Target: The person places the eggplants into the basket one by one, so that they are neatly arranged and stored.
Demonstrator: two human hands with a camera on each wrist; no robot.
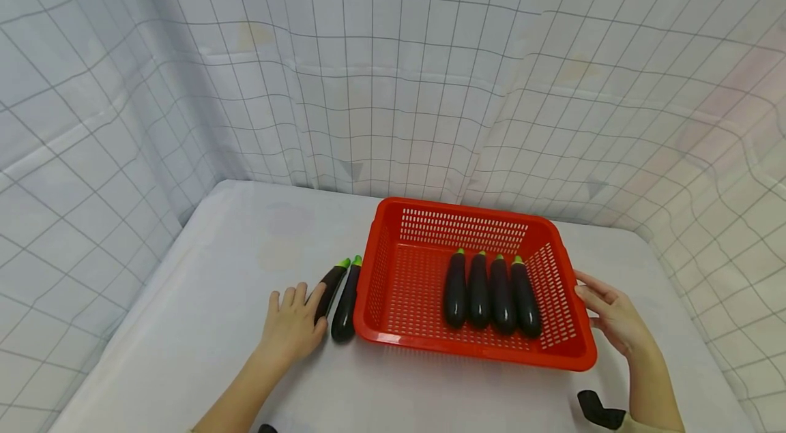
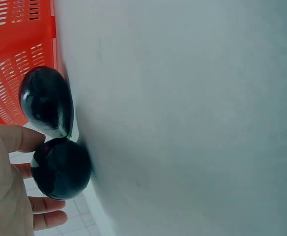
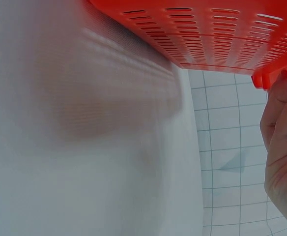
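Observation:
In the head view my left hand (image 1: 293, 327) is spread over the lower end of a dark eggplant (image 1: 332, 286) with a green stem. The left wrist view shows the thumb against this eggplant (image 2: 61, 168) and the other fingers extended beyond it. A second eggplant (image 1: 347, 303) lies just right of it, by the left wall of a red plastic basket (image 1: 469, 349). Inside the basket, several eggplants (image 1: 479, 291) lie side by side toward the right. My right hand (image 1: 620, 319) holds the basket's right rim, its fingers bent at the edge in the right wrist view.
A white-covered table (image 1: 245, 242) carries everything. White gridded curtains (image 1: 393, 78) hang behind it and along both sides. A black strap piece (image 1: 598, 410) shows by the right wrist.

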